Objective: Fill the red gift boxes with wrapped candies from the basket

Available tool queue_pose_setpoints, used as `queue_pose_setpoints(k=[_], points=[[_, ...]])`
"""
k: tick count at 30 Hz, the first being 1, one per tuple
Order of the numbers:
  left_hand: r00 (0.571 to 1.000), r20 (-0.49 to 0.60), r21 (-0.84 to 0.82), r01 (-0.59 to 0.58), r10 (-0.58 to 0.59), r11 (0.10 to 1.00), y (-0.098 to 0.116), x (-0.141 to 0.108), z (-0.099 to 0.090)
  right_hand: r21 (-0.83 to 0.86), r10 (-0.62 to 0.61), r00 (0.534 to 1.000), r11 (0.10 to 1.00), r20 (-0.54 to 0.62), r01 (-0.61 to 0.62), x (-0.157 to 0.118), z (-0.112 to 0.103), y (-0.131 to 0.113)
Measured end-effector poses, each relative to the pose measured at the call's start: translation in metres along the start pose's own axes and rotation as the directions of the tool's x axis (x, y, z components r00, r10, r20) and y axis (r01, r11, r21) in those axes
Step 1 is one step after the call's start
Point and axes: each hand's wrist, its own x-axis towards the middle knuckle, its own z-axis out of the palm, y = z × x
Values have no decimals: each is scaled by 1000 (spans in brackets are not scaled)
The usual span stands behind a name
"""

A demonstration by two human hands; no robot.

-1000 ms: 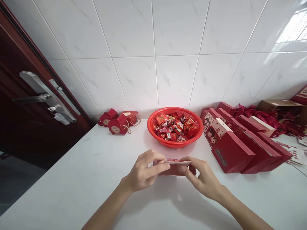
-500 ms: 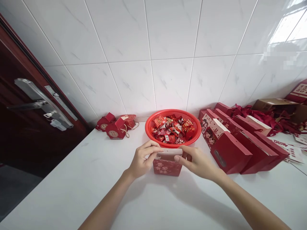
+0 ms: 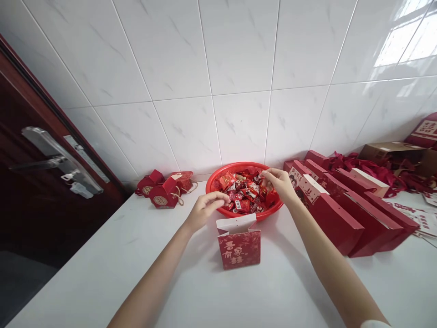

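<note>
A small red gift box (image 3: 241, 249) with gold characters stands upright on the table, its white-lined top open. Just behind it is a red plastic basket (image 3: 212, 184) full of wrapped candies (image 3: 251, 190). My left hand (image 3: 205, 209) is over the basket's left front rim, fingers loosely bent and nothing visible in them. On the right side, my right hand (image 3: 278, 182) reaches in with curved fingers at the candies; its fingertips are partly hidden. I see no candy clearly gripped. Neither hand touches the box.
Small red boxes with rope handles (image 3: 164, 193) stand left of the basket. Several larger red boxes (image 3: 336, 221) lean in a row at the right. Behind them are dark red ribbons (image 3: 362, 171) and a cardboard box (image 3: 392, 152). A tiled wall (image 3: 239, 127) borders the table.
Both hands have let go of the small gift box and moved to the basket, the left to its left side, the right to its right side. The view has shifted slightly.
</note>
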Motion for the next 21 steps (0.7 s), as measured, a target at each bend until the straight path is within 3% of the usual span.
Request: queue_pose_setpoints(k=[2,3,5,7,11,15,21], points=[[982,158,166,75,-101,983,-3,22,-2,50,17,998,999,-55,-14,8,6,10],[954,259,272,80,-153,959,-5,34,-2,71,29,997,997,-68,-24,11,9,14],[855,435,485,42,-283,873,-9,55,1,94,58,996,994,-67,-52,16,12,23],[763,506,642,-21,-402,767,-15,72,7,84,83,996,993,-35,-80,19,13,30],[691,521,749,-89,-501,656,-27,92,25,38,117,993,992,23,-118,19,10,37],[655,446,828,-43,-610,559,-31,95,47,41,139,990,989,36,-140,18,8,39],[705,456,825,-105,-543,556,-31,100,63,26,132,991,991,37,-133,17,9,39]])
